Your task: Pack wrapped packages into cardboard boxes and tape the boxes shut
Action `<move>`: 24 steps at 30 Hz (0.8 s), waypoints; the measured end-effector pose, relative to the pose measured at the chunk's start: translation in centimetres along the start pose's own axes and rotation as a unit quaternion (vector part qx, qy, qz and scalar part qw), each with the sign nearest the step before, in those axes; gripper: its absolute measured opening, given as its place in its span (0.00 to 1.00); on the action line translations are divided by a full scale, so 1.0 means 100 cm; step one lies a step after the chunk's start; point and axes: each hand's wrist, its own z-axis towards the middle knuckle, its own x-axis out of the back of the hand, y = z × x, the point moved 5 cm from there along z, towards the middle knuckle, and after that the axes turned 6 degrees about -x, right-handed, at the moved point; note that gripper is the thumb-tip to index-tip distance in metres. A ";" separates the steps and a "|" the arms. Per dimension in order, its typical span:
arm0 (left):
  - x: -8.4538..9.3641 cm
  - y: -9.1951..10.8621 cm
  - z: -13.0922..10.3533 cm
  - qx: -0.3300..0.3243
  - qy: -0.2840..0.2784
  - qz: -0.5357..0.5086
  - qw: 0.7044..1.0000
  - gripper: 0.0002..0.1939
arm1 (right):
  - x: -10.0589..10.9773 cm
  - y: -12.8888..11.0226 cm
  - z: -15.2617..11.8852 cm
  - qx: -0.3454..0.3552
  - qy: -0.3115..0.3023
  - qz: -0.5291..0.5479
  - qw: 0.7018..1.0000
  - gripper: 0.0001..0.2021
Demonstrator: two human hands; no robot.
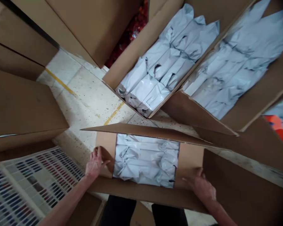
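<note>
An open cardboard box (141, 190) stands low in front of me. Inside it lie several crumpled white plastic packages (146, 160). My left hand (94, 163) rests at the left short flap (106, 141), thumb and fingers apart. My right hand (202, 186) touches the right short flap (191, 153), its thumb stretched inward and its fingers spread. Both short flaps are folded inward over the box's ends. The far long flap (151, 131) stands up and the near long flap leans toward me.
Two larger boxes (132, 51) (257, 116) full of white packages stand beyond. A white plastic crate (21, 179) is at lower left, with brown cartons (23, 106) above it. An orange object (277, 125) shows at far right. Yellow lines (60, 82) cross the speckled floor (85, 81).
</note>
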 end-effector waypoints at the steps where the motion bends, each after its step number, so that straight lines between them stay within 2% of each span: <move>1: 0.005 0.004 0.004 -0.003 0.009 0.000 1.000 0.47 | 0.003 -0.002 0.000 0.009 -0.011 -0.029 0.999 0.45; 3: 0.007 0.011 0.012 -0.016 0.011 -0.025 0.999 0.45 | 0.013 -0.008 0.002 0.023 -0.016 -0.073 0.997 0.43; 5: 0.004 0.013 0.020 -0.034 -0.004 -0.038 0.999 0.42 | 0.023 -0.013 0.005 0.039 -0.015 -0.109 0.993 0.37; 8: -0.002 0.014 0.026 -0.082 -0.044 0.005 0.996 0.27 | 0.034 -0.021 0.007 0.051 -0.018 -0.139 0.989 0.32; 11: -0.004 0.017 0.030 -0.115 -0.084 0.064 0.988 0.16 | 0.032 -0.036 0.008 0.090 -0.083 -0.133 0.984 0.18; 13: -0.003 0.021 0.029 -0.122 -0.093 0.071 0.986 0.14 | 0.029 -0.047 0.009 0.120 -0.128 -0.118 0.977 0.08; 15: -0.002 0.024 0.026 -0.123 -0.098 0.051 0.986 0.13 | 0.030 -0.057 0.009 0.144 -0.151 -0.101 0.973 0.06; 18: 0.002 0.028 0.017 -0.136 -0.112 -0.031 0.984 0.16 | 0.038 -0.059 0.007 0.169 -0.170 -0.069 0.968 0.10; 20: 0.005 0.029 0.010 -0.149 -0.154 -0.096 0.972 0.26 | 0.045 -0.053 0.005 0.185 -0.188 -0.045 0.964 0.18; 22: 0.007 0.029 0.000 -0.161 -0.222 -0.133 0.952 0.37 | 0.049 -0.042 0.002 0.202 -0.257 0.009 0.945 0.29; 24: 0.009 0.030 -0.010 -0.178 -0.282 -0.122 0.935 0.47 | 0.050 -0.032 -0.004 0.213 -0.352 0.071 0.908 0.44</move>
